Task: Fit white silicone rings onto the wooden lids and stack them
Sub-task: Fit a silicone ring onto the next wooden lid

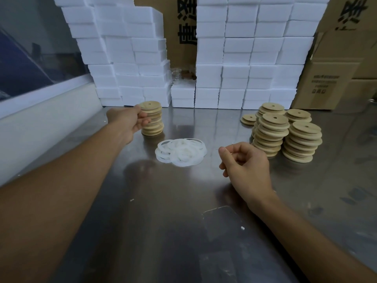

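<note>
A stack of wooden lids stands at the left of the steel table, its top lid showing a centre hole. My left hand is against the stack's left side, thumb at the top lid's edge and fingers curled round the upper lids. A loose pile of white silicone rings lies in the middle of the table, just in front of that stack. My right hand hovers to the right of the rings with loosely curled fingers and holds nothing. Several leaning stacks of wooden lids stand at the right.
A wall of white foam boxes runs along the back of the table. Brown cardboard cartons stand at the back right. A white ledge borders the table on the left. Small white crumbs lie on the near surface.
</note>
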The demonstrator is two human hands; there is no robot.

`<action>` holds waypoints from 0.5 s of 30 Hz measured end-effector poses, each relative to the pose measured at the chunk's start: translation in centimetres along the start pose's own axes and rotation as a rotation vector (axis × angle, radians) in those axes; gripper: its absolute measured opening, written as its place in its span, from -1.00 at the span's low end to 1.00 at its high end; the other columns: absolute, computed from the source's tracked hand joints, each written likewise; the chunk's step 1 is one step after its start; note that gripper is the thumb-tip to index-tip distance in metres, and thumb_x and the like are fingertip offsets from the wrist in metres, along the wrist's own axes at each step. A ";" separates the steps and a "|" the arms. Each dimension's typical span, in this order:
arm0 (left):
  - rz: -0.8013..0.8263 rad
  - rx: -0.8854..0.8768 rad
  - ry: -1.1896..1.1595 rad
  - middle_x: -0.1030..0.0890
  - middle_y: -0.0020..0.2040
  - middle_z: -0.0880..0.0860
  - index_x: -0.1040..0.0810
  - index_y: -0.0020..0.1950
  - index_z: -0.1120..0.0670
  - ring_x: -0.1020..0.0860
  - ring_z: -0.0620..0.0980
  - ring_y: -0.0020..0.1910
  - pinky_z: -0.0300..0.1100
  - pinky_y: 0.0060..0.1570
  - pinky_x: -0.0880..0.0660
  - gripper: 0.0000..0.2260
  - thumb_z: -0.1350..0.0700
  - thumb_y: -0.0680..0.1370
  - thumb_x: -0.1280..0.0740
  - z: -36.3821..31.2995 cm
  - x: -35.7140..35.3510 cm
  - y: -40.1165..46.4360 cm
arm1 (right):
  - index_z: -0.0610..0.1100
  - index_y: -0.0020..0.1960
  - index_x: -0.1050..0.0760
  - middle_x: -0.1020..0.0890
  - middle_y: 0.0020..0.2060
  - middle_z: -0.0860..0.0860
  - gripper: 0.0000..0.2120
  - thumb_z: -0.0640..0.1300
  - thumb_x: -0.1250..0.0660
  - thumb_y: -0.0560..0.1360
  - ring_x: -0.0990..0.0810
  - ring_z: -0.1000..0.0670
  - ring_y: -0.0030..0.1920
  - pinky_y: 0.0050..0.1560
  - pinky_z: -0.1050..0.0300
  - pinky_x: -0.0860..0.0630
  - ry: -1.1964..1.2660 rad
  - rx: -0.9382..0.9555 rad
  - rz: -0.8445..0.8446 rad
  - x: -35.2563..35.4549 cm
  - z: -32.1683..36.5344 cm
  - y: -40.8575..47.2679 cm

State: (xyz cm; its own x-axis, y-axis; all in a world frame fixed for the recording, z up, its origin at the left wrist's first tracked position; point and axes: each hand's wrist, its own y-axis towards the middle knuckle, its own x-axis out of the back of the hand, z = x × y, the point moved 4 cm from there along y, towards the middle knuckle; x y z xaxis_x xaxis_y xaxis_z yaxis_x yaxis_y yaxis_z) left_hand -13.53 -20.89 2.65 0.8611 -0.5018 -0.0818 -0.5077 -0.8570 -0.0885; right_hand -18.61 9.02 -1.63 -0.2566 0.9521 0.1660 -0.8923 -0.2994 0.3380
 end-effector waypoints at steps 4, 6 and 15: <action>-0.198 -0.091 0.093 -0.52 -0.39 0.07 -0.54 -0.15 0.19 -0.52 -0.10 -0.62 -0.32 -0.58 -0.46 -0.89 0.22 0.57 -0.31 0.4 0.8 -0.9 | -0.14 -0.16 -0.58 -0.64 -0.42 -0.05 -0.88 -0.12 -0.42 0.53 -0.62 0.11 -0.41 -0.30 0.15 -0.60 -0.004 0.012 0.001 -0.1 -0.1 0.1; -0.218 -0.193 0.222 -0.53 -0.45 0.07 -0.56 -0.19 0.16 -0.49 -0.09 -0.63 -0.29 -0.58 -0.45 -0.85 0.17 0.56 -0.32 1.5 0.7 -2.3 | -0.13 -0.16 -0.58 -0.64 -0.43 -0.05 -0.88 -0.12 -0.42 0.53 -0.63 0.10 -0.40 -0.26 0.10 -0.62 -0.002 0.016 0.001 -0.1 0.0 0.1; 0.048 -0.767 0.761 -0.47 -0.42 -0.13 -0.51 -0.27 -0.04 -0.47 0.00 -0.35 -0.19 -0.30 -0.35 -0.84 -0.01 0.46 -0.43 4.8 -2.5 -9.9 | -0.11 -0.06 -0.57 -0.62 -0.16 0.07 -0.95 -0.14 -0.40 0.51 -0.54 0.16 -0.30 -0.21 0.12 -0.50 -0.239 0.285 -0.251 1.6 0.5 1.2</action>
State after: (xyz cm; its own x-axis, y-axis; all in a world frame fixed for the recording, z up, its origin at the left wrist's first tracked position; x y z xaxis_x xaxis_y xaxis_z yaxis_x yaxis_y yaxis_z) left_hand -10.81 -10.61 -1.02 0.7652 -0.2518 0.5926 -0.6176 -0.5470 0.5651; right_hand -19.89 10.11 -0.49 0.0778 0.9665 0.2447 -0.7695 -0.0978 0.6311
